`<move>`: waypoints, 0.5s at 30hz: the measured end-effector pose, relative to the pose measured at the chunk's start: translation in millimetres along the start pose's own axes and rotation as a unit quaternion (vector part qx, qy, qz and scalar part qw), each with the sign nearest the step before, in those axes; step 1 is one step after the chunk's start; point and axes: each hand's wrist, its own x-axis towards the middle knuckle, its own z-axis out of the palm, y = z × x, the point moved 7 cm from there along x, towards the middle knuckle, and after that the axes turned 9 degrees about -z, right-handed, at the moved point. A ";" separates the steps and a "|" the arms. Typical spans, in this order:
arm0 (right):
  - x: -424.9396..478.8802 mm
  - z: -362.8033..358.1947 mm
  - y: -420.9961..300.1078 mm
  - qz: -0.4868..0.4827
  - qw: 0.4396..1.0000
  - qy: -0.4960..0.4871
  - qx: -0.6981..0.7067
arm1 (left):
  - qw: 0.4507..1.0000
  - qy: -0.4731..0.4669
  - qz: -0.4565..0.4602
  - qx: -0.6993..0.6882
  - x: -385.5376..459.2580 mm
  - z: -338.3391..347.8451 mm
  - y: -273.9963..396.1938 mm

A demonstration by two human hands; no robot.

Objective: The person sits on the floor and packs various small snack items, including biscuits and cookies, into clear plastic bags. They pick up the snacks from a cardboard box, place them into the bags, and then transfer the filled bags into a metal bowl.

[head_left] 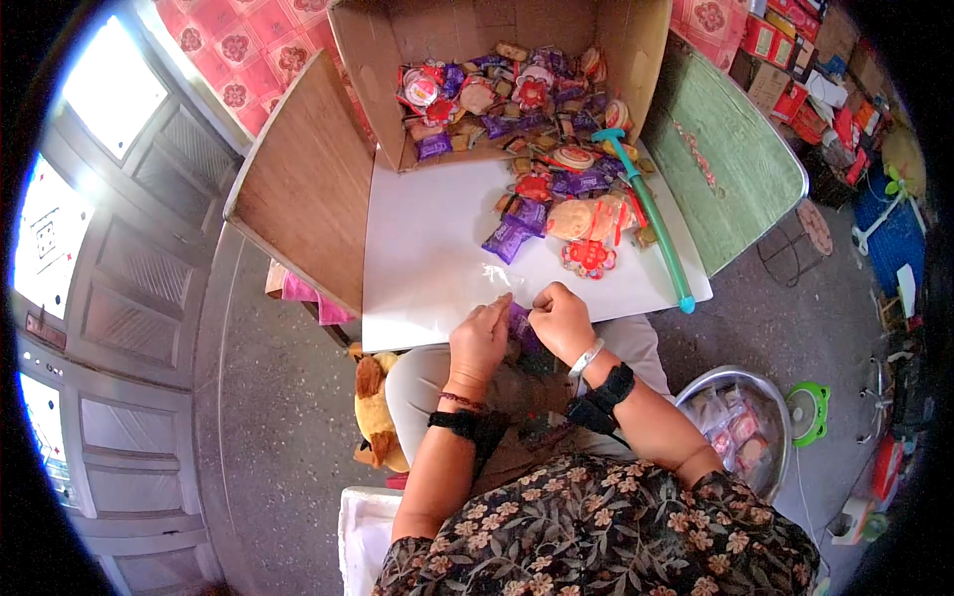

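Both hands are at the near edge of a white board [417, 253]. My left hand [479, 339] and my right hand [563, 320] pinch a clear plastic bag [498, 279] between them; its outline is hard to make out. A purple wrapped snack [524, 328] shows between the hands, below the bag's top. Beyond them on the board lie purple packets [508, 238], a red flower-shaped packet [589, 258] and round wrapped biscuits [572, 219]. A cardboard box [371, 89] on its side holds many more wrapped snacks, spilling onto the board. A green-handled tool [659, 223] rests at the right.
A wooden panel [298, 186] stands at the left and a green panel [723, 156] at the right. A metal basin [779, 425] with filled bags sits on the floor at the right, beside a green scale [811, 413]. A white foam box [358, 536] is at the lower left.
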 end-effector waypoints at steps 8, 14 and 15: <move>9.0 36.6 49.9 0.086 0.990 -0.003 0.116 | 0.998 -0.038 -0.027 -0.029 2.1 7.3 -10.6; 1.9 53.8 15.7 0.123 0.891 -0.027 0.436 | 0.992 -0.047 -0.053 -0.107 3.8 6.3 -10.8; 5.3 46.6 11.0 0.094 0.929 -0.032 0.357 | 0.990 -0.038 -0.064 -0.117 4.4 0.5 -7.3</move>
